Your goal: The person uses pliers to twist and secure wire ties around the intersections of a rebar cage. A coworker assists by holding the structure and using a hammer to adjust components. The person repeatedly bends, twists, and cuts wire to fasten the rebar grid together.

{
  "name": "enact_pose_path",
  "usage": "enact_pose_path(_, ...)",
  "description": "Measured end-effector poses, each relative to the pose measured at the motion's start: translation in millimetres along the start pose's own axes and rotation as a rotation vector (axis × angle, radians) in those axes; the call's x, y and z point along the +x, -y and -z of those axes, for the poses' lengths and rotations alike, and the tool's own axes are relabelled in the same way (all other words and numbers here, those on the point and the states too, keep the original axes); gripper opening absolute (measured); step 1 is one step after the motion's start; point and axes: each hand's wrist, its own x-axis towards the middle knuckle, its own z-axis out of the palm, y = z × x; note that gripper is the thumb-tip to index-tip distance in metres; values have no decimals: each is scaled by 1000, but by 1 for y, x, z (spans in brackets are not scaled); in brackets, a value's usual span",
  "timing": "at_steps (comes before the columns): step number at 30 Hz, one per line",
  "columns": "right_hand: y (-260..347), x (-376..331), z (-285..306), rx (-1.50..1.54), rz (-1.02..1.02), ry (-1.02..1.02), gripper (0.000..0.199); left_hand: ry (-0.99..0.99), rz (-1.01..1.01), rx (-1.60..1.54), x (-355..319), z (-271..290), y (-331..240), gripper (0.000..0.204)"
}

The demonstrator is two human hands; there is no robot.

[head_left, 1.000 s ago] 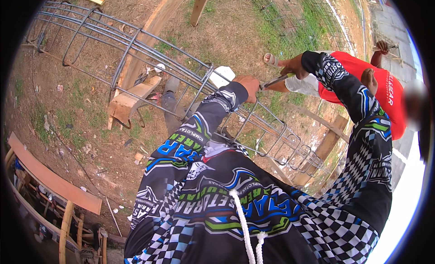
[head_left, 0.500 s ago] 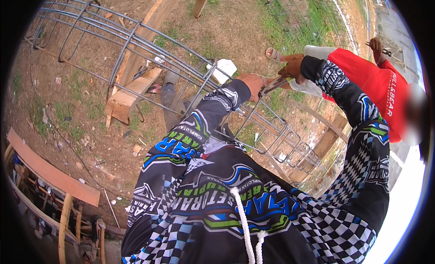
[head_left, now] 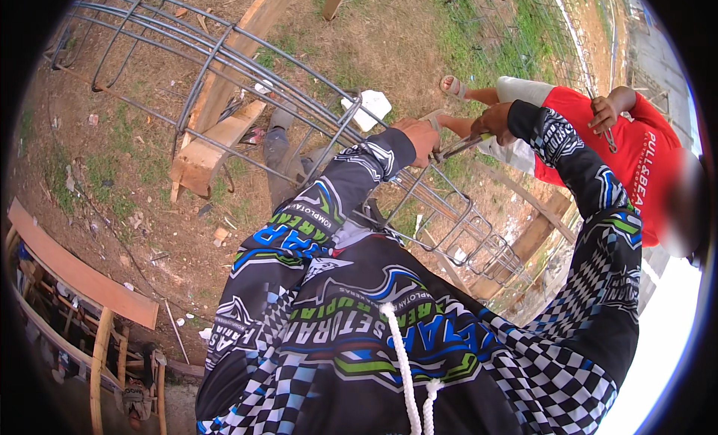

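Note:
A long rebar cage runs across in front of me, its bars tied through square stirrups. My left hand is closed around the bars near the middle of the cage, its fingertips partly hidden. In my right hand are long-handled pincers, with the hand closed on the handles. Their jaws point left and meet the cage right beside my left hand. Whether wire is caught in the jaws is too small to tell.
A co-worker in a red shirt stands at the right, holding a looped metal piece. Wooden supports prop the cage. A white block lies beyond it. Lower left is a planked timber structure.
My right hand has moved slightly right, and the pincers now lie flatter. My left hand stays on the cage. The co-worker's raised hand has come down and closer to the shirt.

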Motion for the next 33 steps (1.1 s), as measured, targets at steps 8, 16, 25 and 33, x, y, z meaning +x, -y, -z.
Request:
enact_pose_path(8, 21, -8, -8, 93, -97, -129, 63, -24, -31, 43, 0, -11, 2, 43)
enact_pose_path(16, 73, -28, 7, 154, -205, -181, 55, -31, -31, 57, -1, -11, 2, 41)
enact_pose_path(25, 102, -38, -49, 301, -258, -407, 37, -10, -88, 45, 2, -16, -10, 36)
enact_pose_path(33, 128, -27, -85, 549, -390, -534, 29, -54, -39, 57, 2, -12, -12, 33)
